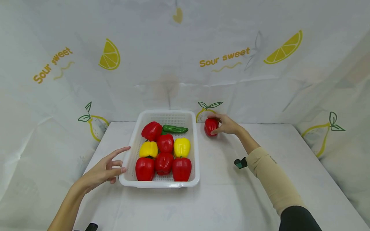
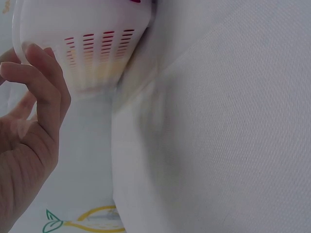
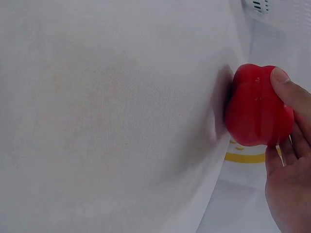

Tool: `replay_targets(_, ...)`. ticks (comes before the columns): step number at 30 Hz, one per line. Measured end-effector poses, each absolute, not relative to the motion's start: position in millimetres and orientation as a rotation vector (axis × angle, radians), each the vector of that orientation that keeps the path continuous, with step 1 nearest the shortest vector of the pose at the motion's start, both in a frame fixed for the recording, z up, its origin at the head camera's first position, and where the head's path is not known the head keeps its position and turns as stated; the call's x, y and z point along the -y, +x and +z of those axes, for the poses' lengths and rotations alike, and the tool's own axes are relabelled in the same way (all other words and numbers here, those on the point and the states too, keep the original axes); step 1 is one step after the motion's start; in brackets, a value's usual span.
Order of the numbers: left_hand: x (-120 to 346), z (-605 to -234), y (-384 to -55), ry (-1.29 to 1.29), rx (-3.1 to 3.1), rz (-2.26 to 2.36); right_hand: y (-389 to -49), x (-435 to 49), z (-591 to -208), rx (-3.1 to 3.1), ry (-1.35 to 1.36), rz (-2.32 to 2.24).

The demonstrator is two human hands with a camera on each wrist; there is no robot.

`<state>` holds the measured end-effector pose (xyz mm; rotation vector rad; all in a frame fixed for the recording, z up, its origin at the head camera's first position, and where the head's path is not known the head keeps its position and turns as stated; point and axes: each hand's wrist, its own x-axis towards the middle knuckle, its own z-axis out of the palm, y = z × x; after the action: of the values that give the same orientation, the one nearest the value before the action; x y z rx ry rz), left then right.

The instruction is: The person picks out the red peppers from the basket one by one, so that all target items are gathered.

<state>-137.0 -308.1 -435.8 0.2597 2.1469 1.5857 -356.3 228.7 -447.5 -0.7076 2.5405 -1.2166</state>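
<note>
My right hand (image 1: 226, 124) grips a red bell pepper (image 1: 211, 127) near the back edge of the table, to the right of a white plastic basket (image 1: 197, 154). In the right wrist view the thumb lies over the red bell pepper (image 3: 257, 109) and the other fingers are behind it. My left hand (image 1: 101, 171) is at the basket's left rim, fingertips touching or very near it, fingers loosely bent. Inside the basket are several red bell peppers (image 1: 182, 169), two yellow bell peppers (image 1: 181, 147) and a long green pepper (image 1: 175, 129).
A white cloth covers the table (image 1: 219, 199). Behind it hangs a pale curtain (image 1: 162, 64) printed with lemons and lettering. A small dark object (image 1: 241, 163) is beside the right wrist, and another black one (image 1: 92, 227) shows at the bottom left.
</note>
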Motion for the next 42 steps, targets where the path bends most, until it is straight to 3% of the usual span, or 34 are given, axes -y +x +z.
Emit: replay_targets(42,311.0,-440.6,-138.6,0.244,-2.129,1.6,-353.8,-230.7,-452.3,-2.514,-0.702,-1.213)
